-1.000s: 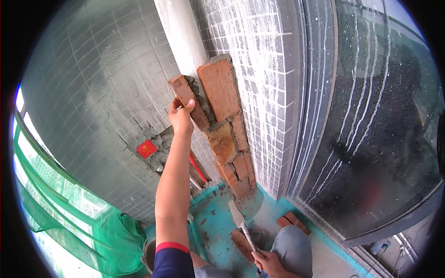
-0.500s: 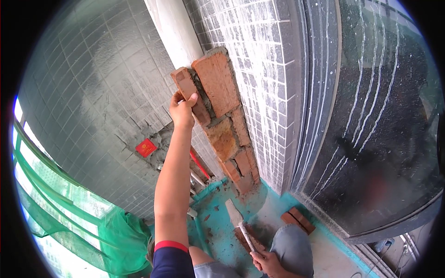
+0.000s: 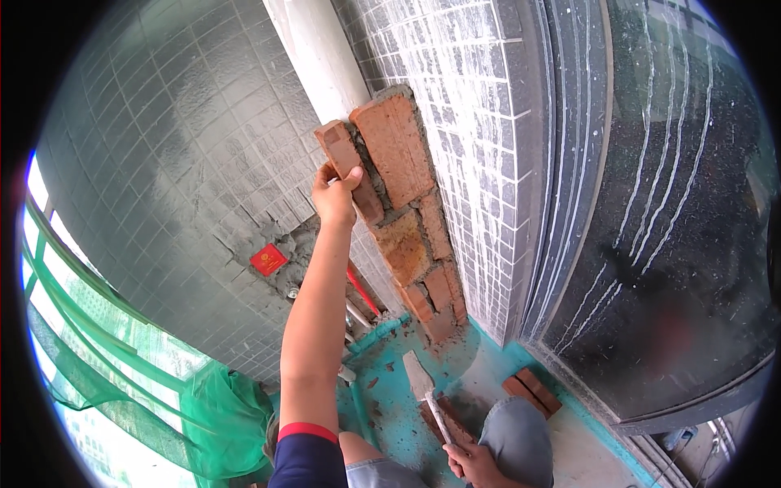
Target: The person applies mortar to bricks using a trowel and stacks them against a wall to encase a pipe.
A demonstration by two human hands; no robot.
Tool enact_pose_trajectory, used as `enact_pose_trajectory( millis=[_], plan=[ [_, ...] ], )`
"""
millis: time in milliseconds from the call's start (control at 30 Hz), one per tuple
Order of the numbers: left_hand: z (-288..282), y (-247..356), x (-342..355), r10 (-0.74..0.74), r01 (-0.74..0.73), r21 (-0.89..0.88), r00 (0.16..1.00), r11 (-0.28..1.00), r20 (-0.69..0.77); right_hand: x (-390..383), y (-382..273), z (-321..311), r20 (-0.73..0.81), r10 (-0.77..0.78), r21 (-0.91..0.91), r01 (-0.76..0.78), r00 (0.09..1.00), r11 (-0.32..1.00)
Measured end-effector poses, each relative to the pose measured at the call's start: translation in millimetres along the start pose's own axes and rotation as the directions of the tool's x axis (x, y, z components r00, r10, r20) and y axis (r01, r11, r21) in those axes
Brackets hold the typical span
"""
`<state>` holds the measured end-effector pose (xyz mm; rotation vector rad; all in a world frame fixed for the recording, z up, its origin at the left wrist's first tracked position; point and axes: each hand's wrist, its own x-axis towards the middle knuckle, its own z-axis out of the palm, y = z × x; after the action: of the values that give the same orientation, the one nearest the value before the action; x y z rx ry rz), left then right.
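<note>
My left hand point(image 3: 335, 193) grips a narrow red brick point(image 3: 340, 146) upright on the top left of a mortared brick column point(image 3: 394, 150). Grey mortar shows between this brick and the broad brick beside it. The column stands in a corner, in front of a white vertical pipe point(image 3: 313, 61). Low at the centre, my right hand point(image 3: 468, 459) is closed on the handle of a mortar-smeared trowel point(image 3: 421, 376), whose blade is over the turquoise-coated floor, away from the column.
Spare bricks point(image 3: 533, 392) lie beside my knee. Green netting point(image 3: 207, 415) hangs at the left. A dark glass panel point(image 3: 651, 203) is at the right. Red and white pipes point(image 3: 364, 297) run low behind the column, near a red plate point(image 3: 268, 259) on the tiled wall.
The brick in my left hand sits slightly closer to the broad brick, with a narrower gap between them. The whole view has shifted a little.
</note>
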<state>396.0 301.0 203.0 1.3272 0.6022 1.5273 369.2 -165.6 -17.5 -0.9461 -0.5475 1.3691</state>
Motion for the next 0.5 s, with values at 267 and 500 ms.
enact_pose_trajectory(
  millis=[267,500],
  plan=[
    [-1,-2,1,-0.005,0.005,0.005,1.000,1.000,0.007,1,-1,-1,-0.003,-0.010,-0.035,0.010,1.000,0.999],
    [3,-2,1,-0.028,0.028,0.010,1.000,1.000,0.004,1,13,-3,-0.128,0.047,0.068,-0.038,0.991,0.997]
  ],
)
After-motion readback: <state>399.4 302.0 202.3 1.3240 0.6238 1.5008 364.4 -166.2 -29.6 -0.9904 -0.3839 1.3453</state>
